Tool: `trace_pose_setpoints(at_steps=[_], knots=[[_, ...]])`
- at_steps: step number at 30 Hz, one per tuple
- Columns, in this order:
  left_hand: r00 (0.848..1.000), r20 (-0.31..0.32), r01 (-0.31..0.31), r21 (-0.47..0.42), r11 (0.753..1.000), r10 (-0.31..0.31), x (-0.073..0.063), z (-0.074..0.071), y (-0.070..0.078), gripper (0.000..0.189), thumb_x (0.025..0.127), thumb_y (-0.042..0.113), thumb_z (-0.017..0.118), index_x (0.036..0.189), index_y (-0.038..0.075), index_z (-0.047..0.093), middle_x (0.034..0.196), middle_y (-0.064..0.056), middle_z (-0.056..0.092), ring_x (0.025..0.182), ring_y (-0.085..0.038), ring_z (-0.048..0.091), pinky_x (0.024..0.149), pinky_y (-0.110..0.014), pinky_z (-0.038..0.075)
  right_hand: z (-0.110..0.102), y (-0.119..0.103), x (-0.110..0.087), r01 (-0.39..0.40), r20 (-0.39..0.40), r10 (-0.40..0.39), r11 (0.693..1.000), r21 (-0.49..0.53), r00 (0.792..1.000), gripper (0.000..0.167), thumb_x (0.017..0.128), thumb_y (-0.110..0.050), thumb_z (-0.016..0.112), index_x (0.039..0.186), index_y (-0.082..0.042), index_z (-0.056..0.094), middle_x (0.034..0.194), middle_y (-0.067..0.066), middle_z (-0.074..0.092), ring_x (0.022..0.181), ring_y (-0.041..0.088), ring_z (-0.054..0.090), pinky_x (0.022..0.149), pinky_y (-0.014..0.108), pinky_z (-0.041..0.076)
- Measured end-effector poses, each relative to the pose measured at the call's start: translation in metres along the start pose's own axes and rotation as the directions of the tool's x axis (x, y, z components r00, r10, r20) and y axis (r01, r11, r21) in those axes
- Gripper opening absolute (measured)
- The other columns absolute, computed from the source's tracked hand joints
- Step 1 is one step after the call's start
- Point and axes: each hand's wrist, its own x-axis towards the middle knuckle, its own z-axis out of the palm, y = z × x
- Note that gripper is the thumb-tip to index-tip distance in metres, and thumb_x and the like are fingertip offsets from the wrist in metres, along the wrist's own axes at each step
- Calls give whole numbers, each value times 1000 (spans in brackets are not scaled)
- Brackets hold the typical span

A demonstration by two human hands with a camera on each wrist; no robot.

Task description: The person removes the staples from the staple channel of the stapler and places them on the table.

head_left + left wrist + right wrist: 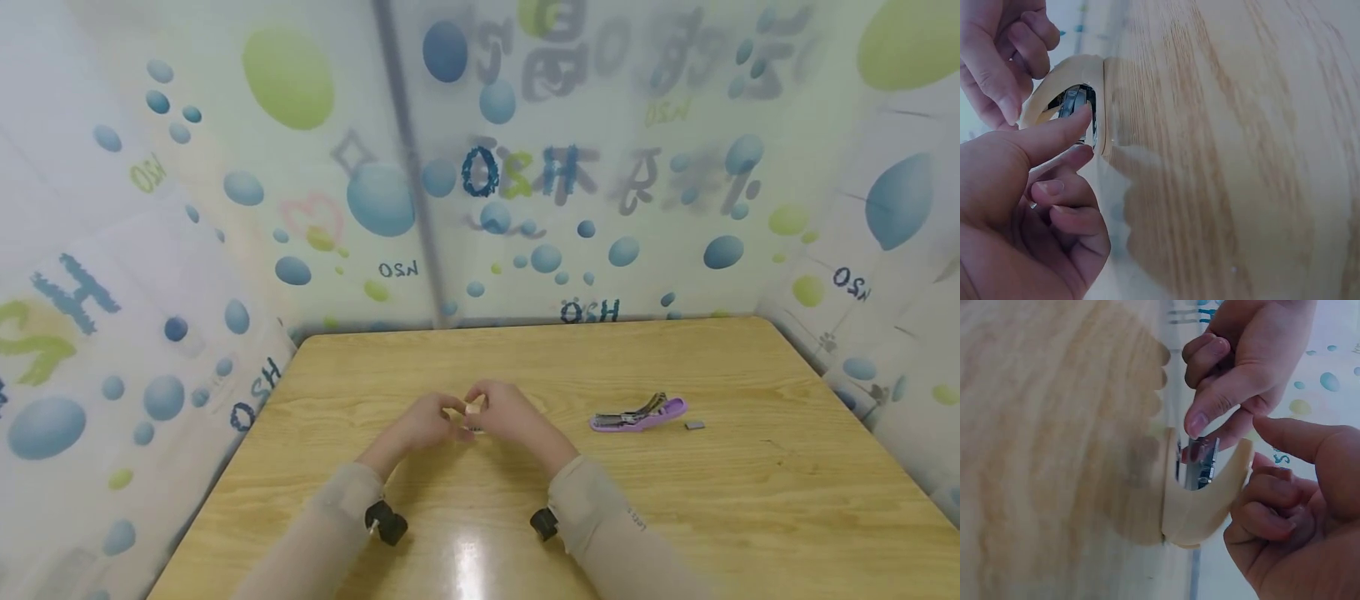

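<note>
A cream stapler [1194, 515] stands on the wooden table between both hands, its cover tilted up from its base. Inside it shows a dark metal magazine [1200, 459]. The left hand [432, 422] pinches the stapler's metal part between thumb and index finger, its other fingers curled. From the other side the right hand [510, 414] holds the raised end of the cover, with the thumb at its tip and the fingers behind it. In the head view the hands hide most of the stapler [473, 412].
To the right on the table [750, 517] lies an opened purple stapler [637, 417]. Beside it is a small grey strip of staples [694, 425]. A patterned curtain [540, 225] hangs behind the table's far edge and along both sides.
</note>
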Motion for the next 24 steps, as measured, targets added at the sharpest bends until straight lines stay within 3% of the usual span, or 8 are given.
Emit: trace_pose_setpoints(at_steps=[3, 10, 16, 24], knots=[[1000, -11, -7, -4, 1000, 7, 2, 2, 0, 42, 85, 25, 91, 123, 11, 77, 128, -11, 73, 83, -17, 63, 65, -29, 51, 4, 2, -2, -39, -27, 39, 999, -3, 999, 33, 99, -18, 76, 129, -7, 66, 69, 0, 55, 58, 14, 48, 54, 27, 40], [998, -58, -23, 9, 1000, 24, 2, 7, -2, 30, 86, 20, 89, 113, 12, 80, 138, -12, 71, 104, -23, 67, 76, -30, 54, 9, 8, -1, -57, -78, 55, 998, -18, 995, 31, 98, -20, 76, 126, -8, 70, 68, -1, 57, 56, 13, 48, 53, 27, 41], [999, -51, -15, -48, 999, 12, 2, 8, -5, 19, 86, 17, 88, 101, 11, 79, 132, -11, 72, 83, -17, 60, 67, -28, 48, 13, 11, -1, -67, -122, 66, 998, -1, 990, 29, 96, -20, 79, 122, -9, 73, 78, 2, 63, 59, 13, 50, 54, 26, 42], [999, -44, 5, -98, 995, -9, 3, 9, -9, 17, 86, 17, 88, 99, 10, 80, 128, -8, 73, 91, -17, 63, 75, -28, 49, 19, 10, -5, -81, -155, 92, 994, 79, 984, 31, 98, -18, 75, 126, -5, 71, 75, 1, 61, 58, 11, 47, 53, 25, 40]])
